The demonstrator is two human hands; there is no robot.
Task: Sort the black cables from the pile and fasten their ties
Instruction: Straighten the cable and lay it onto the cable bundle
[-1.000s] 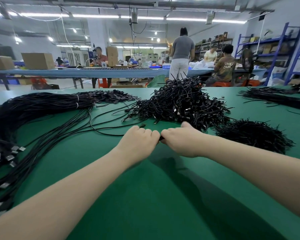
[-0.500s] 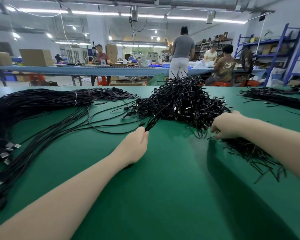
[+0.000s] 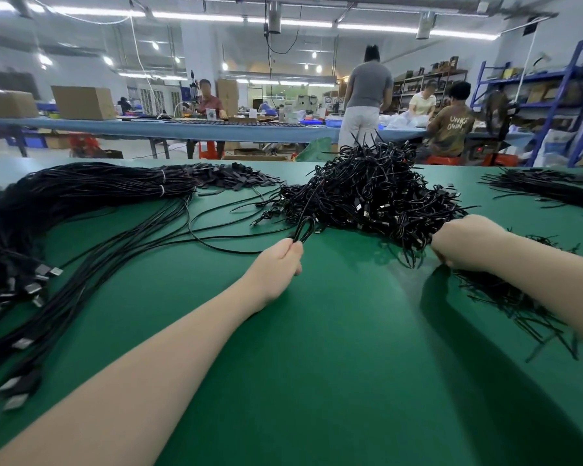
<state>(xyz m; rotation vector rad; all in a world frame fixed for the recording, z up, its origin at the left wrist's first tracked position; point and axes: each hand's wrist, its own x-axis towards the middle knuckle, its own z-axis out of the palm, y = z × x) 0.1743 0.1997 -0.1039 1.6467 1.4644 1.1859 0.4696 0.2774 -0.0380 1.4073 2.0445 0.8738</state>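
Meanwhile, the left hand [image 3: 276,264] is pinching a folded cable [image 3: 304,230] while the right hand [image 3: 465,243], fingers curled, is reaching into the ties [image 3: 505,294]; fastening likely follows.

**Matt green, glossy black, dull metal**

Green table cover [image 3: 334,331]: smooth, matt, cloth-like or rubbery, faintly sheened under the strip lights. Black cables in the pile [image 3: 367,193]: plastic-jacketed, slightly glossy, catching small highlights. Long cable bundle [image 3: 81,196] on the left: same smooth black sheath, tipped with silvery metal connectors [image 3: 44,269], dull-shiny. Thin ties [image 3: 505,290] by the right arm: black, matt, plastic-looking. Cardboard boxes [image 3: 83,102] behind: brown, rough paper finish.
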